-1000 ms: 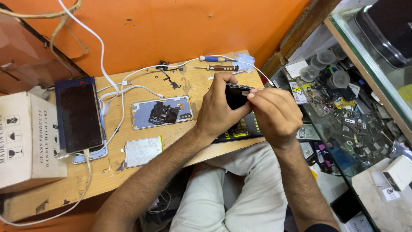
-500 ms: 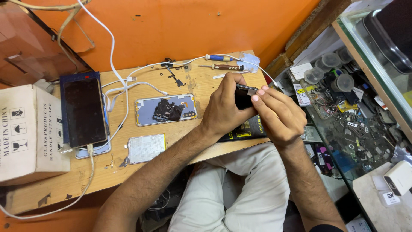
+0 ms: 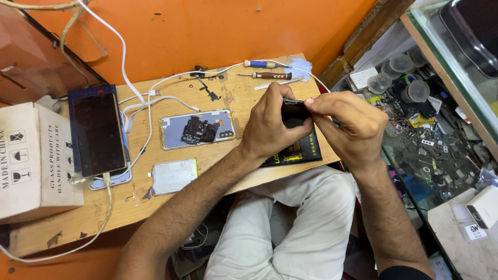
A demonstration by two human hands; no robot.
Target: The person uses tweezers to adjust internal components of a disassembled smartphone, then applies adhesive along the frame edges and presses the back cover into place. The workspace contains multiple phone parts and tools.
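Note:
My left hand (image 3: 271, 124) grips a small black part (image 3: 293, 115) above the right end of the wooden workbench (image 3: 244, 96). My right hand (image 3: 348, 123) meets it from the right, thumb and forefinger pinched on the part's top edge with a thin tool. Below both hands lies a black packet with yellow print (image 3: 293, 150). An opened phone back (image 3: 197, 129) with exposed boards lies flat to the left. A silver battery (image 3: 174, 176) lies nearer the bench's front edge.
A dark phone screen (image 3: 97, 133) lies at the left beside a cardboard box (image 3: 32, 161). White cables (image 3: 150, 96) loop across the bench. Two screwdrivers (image 3: 264, 70) rest at the back. A glass counter (image 3: 441, 124) with parts and small jars stands at the right.
Both hands stayed together on the black part, shifting only slightly. The right fingers moved along its top edge. The view shifted a little.

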